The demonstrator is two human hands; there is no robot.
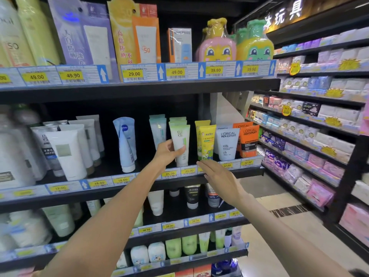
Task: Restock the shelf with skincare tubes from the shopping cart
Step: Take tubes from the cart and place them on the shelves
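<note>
Your left hand [166, 152] grips the pale green and white plastic skincare tube [180, 143], thumb across its front, holding it upright on the black metal shelf [139, 188] at the head of its row. Your right hand [217, 179] hovers flat with straight fingers, holding nothing, just below the yellow cartoon-printed tube [205, 141] standing to the right of your left hand.

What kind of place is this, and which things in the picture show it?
Most likely a shop's personal-care aisle. Yellow price tags line the black shelf edges, branded tubes stand in rows, and the left hand grips a green-and-white tube there.
</note>
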